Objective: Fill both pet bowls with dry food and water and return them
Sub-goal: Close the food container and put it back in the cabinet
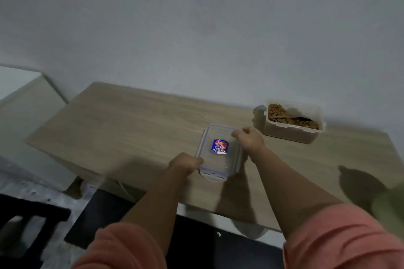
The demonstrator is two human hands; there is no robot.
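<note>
A: Where's the dry food (276, 110)?
B: In the open container (293, 123), far right on the worktop (122, 120).
A: And the hands?
B: Left hand (184, 162) and right hand (249, 138), both closed, grip the clear lid's (218, 150) 2 sides.

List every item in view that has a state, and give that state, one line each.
Lid: off the container, flat on the table, held at two edges.
Container: open, upright, holds dry food.
Left hand: gripping the lid's near-left edge.
Right hand: gripping the lid's far-right edge.
Table: bears lid and container, set apart.
</note>
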